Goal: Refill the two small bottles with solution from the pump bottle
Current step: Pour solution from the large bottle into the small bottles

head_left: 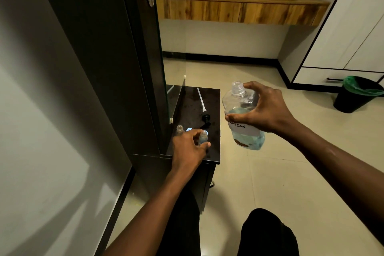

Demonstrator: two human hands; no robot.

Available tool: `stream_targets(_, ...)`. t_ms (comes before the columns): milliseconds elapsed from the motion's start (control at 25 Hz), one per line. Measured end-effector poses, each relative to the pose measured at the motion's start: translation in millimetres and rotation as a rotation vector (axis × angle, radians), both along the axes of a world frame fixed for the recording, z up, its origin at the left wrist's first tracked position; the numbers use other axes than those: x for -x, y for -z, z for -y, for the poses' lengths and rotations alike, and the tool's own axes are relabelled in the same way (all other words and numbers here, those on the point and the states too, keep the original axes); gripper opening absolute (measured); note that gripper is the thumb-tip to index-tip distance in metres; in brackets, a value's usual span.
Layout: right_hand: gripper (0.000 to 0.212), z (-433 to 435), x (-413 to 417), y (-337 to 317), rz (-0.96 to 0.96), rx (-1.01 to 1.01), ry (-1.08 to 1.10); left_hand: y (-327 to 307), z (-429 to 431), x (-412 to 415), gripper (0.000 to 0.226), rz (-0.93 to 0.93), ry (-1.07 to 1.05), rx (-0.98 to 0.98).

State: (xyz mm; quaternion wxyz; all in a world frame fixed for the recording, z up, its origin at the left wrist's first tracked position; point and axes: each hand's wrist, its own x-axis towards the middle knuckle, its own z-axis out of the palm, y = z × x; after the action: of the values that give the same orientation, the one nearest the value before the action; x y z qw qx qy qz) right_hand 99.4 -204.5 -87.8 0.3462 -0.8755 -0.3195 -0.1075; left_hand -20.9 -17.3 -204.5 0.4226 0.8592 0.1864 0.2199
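Here, a person's right hand (pixel 268 108) grips the uncapped pump bottle (pixel 239 97), fingers curled round its shoulder, holding it tilted in the air just beside the black desk (pixel 207 97). Its white label (pixel 247 128) is partly covered; the handwritten letters "UTION" can be read. Blue liquid sits in its lower part. The left hand (pixel 187 149) curls round one open small bottle (pixel 203 136) on the desk; the second small bottle (pixel 179 129) stands near. The pump head (pixel 204 110) lies behind them.
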Motion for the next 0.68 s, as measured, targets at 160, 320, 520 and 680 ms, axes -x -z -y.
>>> stream_targets(160, 0.097, -2.5, -2.0, 4.7, -0.026, -0.012, -0.017, 4.6, -1.5, 0.3, 0.048, -0.012, 0.014, -0.006)
stream_targets(320, 0.096, -5.3, 0.4, 5.8, -0.017, -0.01, -0.032, 6.9, -1.0, 15.6, 0.049, 0.015, -0.035, 0.016)
stream_targets(520, 0.093, -5.4, 5.0, 5.8, -0.008, -0.03, -0.048, -0.1, -8.5, 30.2, 0.045, 0.105, -0.262, -0.091)
stream_targets(680, 0.094, -3.8, 7.9, 4.3, 0.013, -0.025, -0.05, -10.6, -10.4, 17.9, 0.071, -0.038, -0.259, -0.002)
